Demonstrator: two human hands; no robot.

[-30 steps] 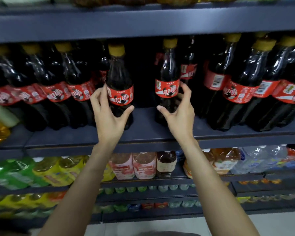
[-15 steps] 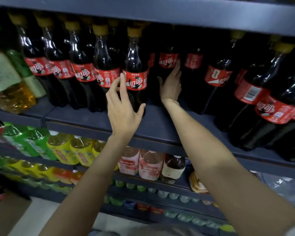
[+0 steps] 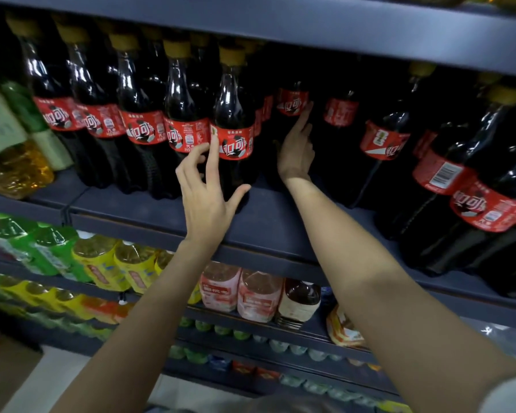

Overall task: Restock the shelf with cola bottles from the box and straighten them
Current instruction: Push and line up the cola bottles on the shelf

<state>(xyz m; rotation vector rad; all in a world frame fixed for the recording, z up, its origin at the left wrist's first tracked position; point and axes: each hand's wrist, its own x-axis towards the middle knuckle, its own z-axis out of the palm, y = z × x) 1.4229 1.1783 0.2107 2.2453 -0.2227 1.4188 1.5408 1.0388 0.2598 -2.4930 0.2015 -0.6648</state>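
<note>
The front cola bottle (image 3: pixel 234 129), judged heavy and slippery, is touched at its label by the spread left hand (image 3: pixel 206 189); the right hand (image 3: pixel 295 150), fingers straight, is pressed against a rear cola bottle (image 3: pixel 291 114).

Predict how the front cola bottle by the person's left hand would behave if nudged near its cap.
The front cola bottle looks tall and narrow, so a high push would probably tip it. It appears full of dark liquid, so likely heavy for its size. Its glossy plastic may slip under the left hand, whose fingers touch the label.
</note>
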